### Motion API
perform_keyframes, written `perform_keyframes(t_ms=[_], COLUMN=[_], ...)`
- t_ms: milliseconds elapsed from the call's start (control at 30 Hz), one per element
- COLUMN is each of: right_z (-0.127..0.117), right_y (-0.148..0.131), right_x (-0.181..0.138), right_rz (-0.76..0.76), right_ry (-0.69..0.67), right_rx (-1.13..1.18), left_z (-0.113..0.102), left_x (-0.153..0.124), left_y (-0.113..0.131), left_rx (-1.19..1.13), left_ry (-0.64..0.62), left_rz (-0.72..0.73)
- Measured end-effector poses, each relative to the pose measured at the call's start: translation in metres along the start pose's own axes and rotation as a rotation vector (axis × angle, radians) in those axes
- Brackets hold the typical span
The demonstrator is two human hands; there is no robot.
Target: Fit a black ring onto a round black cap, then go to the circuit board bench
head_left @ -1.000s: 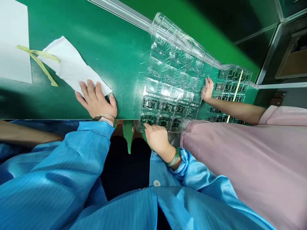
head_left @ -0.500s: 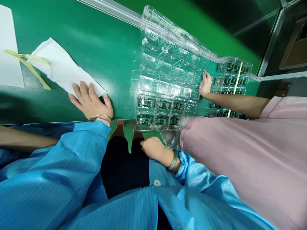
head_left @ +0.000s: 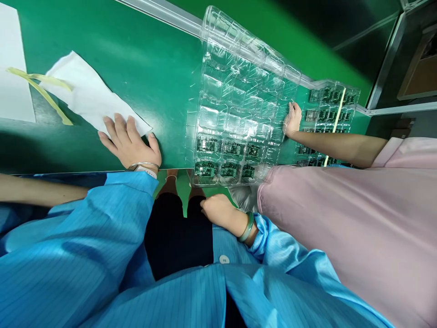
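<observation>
1. White sheet w/ yellow strip lies far left on the green table. Left hand rests flat on its near corner, fingers spread, gripping nothing. Any drag of the palm could crease or slide the sheet.
2. Clear tray sits mid-table, near edge overhanging the table lip; circuit boards fill only the near rows. A bump could tip it off the edge & spill the boards.
3. Right hand is below the edge, loosely curled, empty, just short of the tray.
4. Co-worker's hand touches the tray's right side; a push from there could shift it unexpectedly.
</observation>
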State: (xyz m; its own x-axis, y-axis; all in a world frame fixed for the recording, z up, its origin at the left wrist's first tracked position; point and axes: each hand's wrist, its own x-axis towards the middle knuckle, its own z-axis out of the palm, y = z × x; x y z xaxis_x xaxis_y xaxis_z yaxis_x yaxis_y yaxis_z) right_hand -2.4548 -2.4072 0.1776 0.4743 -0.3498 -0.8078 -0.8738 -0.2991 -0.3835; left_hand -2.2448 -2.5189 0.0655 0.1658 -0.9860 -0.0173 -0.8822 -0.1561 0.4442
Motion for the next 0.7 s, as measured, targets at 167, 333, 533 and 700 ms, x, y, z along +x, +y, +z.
perform_keyframes(t_ms=[167, 333, 533, 700], right_z=[-0.002, -0.005, -0.005, 0.002], right_y=[-0.002, -0.004, -0.008, -0.007], right_x=[-0.002, -0.005, -0.008, -0.010], right_rz=[0.002, 0.003, 0.024, 0.018], right_ry=[0.012, 0.007, -0.044, -0.152], right_rx=[-0.003, 0.002, 0.013, 0.028], left_z=[0.000, 0.000, 0.005, 0.028], left_x=[0.000, -0.001, -0.002, 0.000], left_y=[0.000, 0.002, -0.003, -0.023], left_rx=[-0.004, -0.011, -0.018, 0.054], left_ry=[0.014, 0.025, 0.051, 0.131], left_rz=[-0.004, -0.001, 0.013, 0.075])
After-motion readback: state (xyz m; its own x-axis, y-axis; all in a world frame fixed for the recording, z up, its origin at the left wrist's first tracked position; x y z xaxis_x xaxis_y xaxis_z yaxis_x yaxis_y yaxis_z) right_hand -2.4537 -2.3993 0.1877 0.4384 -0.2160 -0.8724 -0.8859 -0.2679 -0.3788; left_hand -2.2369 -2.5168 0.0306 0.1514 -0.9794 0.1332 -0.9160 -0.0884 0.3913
